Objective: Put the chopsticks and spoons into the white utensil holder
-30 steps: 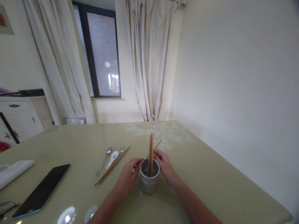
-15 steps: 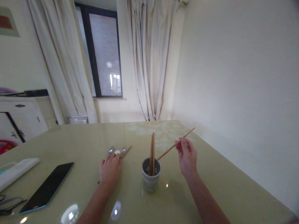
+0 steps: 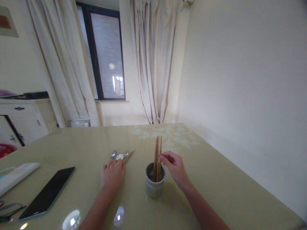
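Note:
A grey perforated utensil holder point(image 3: 154, 189) stands upright on the table with several wooden chopsticks point(image 3: 156, 159) in it. At its right, my right hand point(image 3: 176, 167) pinches one chopstick point(image 3: 160, 145) between thumb and fingers. That chopstick stands nearly upright, its lower part inside the holder. To the left, my left hand point(image 3: 112, 174) lies low over a bunch of utensils, fingers curled over their handles. Past its fingertips show a metal spoon point(image 3: 114, 154), a white spoon point(image 3: 119, 157), another metal spoon point(image 3: 126, 154) and wooden chopsticks point(image 3: 129, 156). The handles are hidden under the hand.
A dark phone or tablet point(image 3: 48, 193) lies left of my left arm. Glasses point(image 3: 11, 210) and a white power strip-like object point(image 3: 19, 175) are at the far left. A wall point(image 3: 251, 95) borders the table's right side; a curtained window point(image 3: 107, 57) is behind.
My right hand has moved left to the holder. Its chopstick has gone from slanting outside the rim to nearly upright among the others. My left hand has barely moved.

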A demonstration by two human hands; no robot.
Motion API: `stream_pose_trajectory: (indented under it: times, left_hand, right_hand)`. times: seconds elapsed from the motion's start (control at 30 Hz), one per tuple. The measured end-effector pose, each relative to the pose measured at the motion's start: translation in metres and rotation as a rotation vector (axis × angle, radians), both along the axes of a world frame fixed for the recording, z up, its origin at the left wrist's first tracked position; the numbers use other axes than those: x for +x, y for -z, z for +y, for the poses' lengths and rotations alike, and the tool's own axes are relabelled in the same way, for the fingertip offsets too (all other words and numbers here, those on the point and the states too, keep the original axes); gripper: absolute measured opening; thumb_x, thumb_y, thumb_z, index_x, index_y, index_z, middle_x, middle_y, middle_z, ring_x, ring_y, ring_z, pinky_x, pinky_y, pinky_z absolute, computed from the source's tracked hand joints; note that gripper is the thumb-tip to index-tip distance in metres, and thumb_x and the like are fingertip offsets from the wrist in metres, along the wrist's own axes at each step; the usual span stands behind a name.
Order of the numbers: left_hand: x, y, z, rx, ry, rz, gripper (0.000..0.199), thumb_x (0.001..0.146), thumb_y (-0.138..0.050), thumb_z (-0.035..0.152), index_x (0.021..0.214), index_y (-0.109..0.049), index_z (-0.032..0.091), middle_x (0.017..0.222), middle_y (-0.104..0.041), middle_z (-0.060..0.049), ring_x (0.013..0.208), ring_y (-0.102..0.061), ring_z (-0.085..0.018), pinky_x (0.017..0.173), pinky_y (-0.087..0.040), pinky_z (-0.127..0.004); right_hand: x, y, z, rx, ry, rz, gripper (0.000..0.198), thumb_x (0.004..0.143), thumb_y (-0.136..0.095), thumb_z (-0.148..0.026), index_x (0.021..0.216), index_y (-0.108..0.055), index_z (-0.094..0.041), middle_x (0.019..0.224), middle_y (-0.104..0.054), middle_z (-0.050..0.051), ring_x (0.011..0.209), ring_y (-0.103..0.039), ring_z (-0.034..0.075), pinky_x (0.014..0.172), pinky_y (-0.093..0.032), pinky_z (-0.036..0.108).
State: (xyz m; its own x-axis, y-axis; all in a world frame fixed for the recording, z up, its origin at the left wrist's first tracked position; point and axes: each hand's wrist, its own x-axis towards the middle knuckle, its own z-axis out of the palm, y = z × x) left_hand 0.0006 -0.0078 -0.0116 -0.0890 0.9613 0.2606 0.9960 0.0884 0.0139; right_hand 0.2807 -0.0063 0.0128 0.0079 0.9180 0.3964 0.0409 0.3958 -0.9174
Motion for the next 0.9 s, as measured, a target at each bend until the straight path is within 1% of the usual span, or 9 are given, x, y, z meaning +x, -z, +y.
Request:
stream_pose_trajectory:
  times: [0.17, 0.27, 0.4, 0.47, 0.53, 0.6, 0.7, 0.8, 0.9]
  left_hand:
    - [0.004, 0.001, -0.001, -0.006, 0.043, 0.005, 0.030, 0.103, -0.047, 0.026, 0.101, -0.076, 0.020, 0.114, -0.080, -0.014, 0.116, -0.070, -0.033, 0.095, -0.044, -0.046]
    - [0.012, 0.000, -0.002, -0.010, 0.141, 0.018, 0.029, 0.104, -0.049, 0.025, 0.100, -0.077, 0.021, 0.113, -0.081, -0.014, 0.118, -0.069, -0.033, 0.096, -0.044, -0.046]
    - [0.028, -0.002, -0.005, -0.071, 0.313, -0.036, 0.026, 0.103, -0.051, 0.021, 0.103, -0.076, 0.021, 0.112, -0.080, -0.012, 0.117, -0.070, -0.031, 0.099, -0.046, -0.044]
    - [0.036, -0.002, -0.005, -0.087, 0.355, -0.073, 0.025, 0.102, -0.052, 0.019, 0.105, -0.076, 0.021, 0.112, -0.080, -0.011, 0.115, -0.070, -0.030, 0.099, -0.048, -0.044]
    - [0.041, 0.000, -0.004, -0.060, 0.371, -0.123, 0.024, 0.101, -0.052, 0.019, 0.105, -0.076, 0.021, 0.111, -0.080, -0.010, 0.114, -0.070, -0.031, 0.099, -0.049, -0.044]
    - [0.044, 0.002, -0.003, 0.000, 0.382, -0.234, 0.024, 0.102, -0.052, 0.022, 0.104, -0.076, 0.021, 0.110, -0.080, -0.010, 0.112, -0.071, -0.030, 0.099, -0.050, -0.044]
    - [0.047, 0.004, -0.004, 0.080, 0.435, -0.519, 0.025, 0.102, -0.052, 0.031, 0.102, -0.075, 0.022, 0.104, -0.080, -0.009, 0.102, -0.072, -0.027, 0.094, -0.054, -0.040]
    - [0.053, 0.002, -0.008, 0.080, 0.536, -0.752, 0.025, 0.100, -0.053, 0.035, 0.099, -0.074, 0.023, 0.100, -0.079, -0.008, 0.094, -0.072, -0.024, 0.088, -0.056, -0.037]
    - [0.059, 0.002, -0.012, 0.045, 0.610, -0.838, 0.024, 0.099, -0.053, 0.034, 0.095, -0.073, 0.023, 0.097, -0.078, -0.008, 0.091, -0.072, -0.024, 0.084, -0.056, -0.035]
  right_hand:
    - [0.002, 0.001, 0.001, -0.034, 0.006, -0.050, 0.048, 0.080, -0.082, -0.066, 0.080, -0.079, -0.019, 0.070, -0.072, 0.003, 0.064, -0.060, 0.019, 0.061, -0.047, 0.030]
    - [0.002, 0.002, 0.003, -0.053, 0.010, -0.028, 0.051, 0.083, -0.078, -0.069, 0.075, -0.076, -0.019, 0.065, -0.067, 0.002, 0.061, -0.057, 0.017, 0.059, -0.045, 0.029]
    - [-0.001, 0.016, 0.011, -0.116, 0.020, -0.024, 0.055, 0.089, -0.068, -0.071, 0.071, -0.073, -0.018, 0.061, -0.062, 0.000, 0.057, -0.052, 0.015, 0.056, -0.041, 0.027]
    - [-0.005, 0.026, 0.015, -0.144, 0.010, -0.064, 0.055, 0.086, -0.070, -0.069, 0.067, -0.072, -0.018, 0.057, -0.060, -0.001, 0.055, -0.051, 0.015, 0.054, -0.039, 0.026]
    - [-0.009, 0.033, 0.017, -0.161, -0.015, -0.098, 0.053, 0.084, -0.073, -0.066, 0.062, -0.071, -0.018, 0.054, -0.060, -0.002, 0.055, -0.053, 0.016, 0.054, -0.040, 0.026]
    - [-0.012, 0.036, 0.017, -0.173, -0.056, -0.115, 0.050, 0.082, -0.075, -0.061, 0.059, -0.073, -0.017, 0.053, -0.062, -0.001, 0.056, -0.057, 0.018, 0.056, -0.044, 0.027]
    - [-0.016, 0.033, 0.014, -0.182, -0.136, -0.118, 0.045, 0.082, -0.077, -0.058, 0.065, -0.078, -0.017, 0.059, -0.070, 0.001, 0.060, -0.064, 0.021, 0.062, -0.051, 0.031]
    - [-0.018, 0.028, 0.012, -0.182, -0.189, -0.021, 0.040, 0.079, -0.082, -0.058, 0.078, -0.082, -0.018, 0.072, -0.077, 0.004, 0.069, -0.070, 0.023, 0.069, -0.057, 0.035]
    - [-0.020, 0.027, 0.011, -0.208, -0.199, 0.111, 0.042, 0.074, -0.089, -0.059, 0.085, -0.081, -0.019, 0.077, -0.078, 0.005, 0.075, -0.073, 0.025, 0.069, -0.058, 0.035]
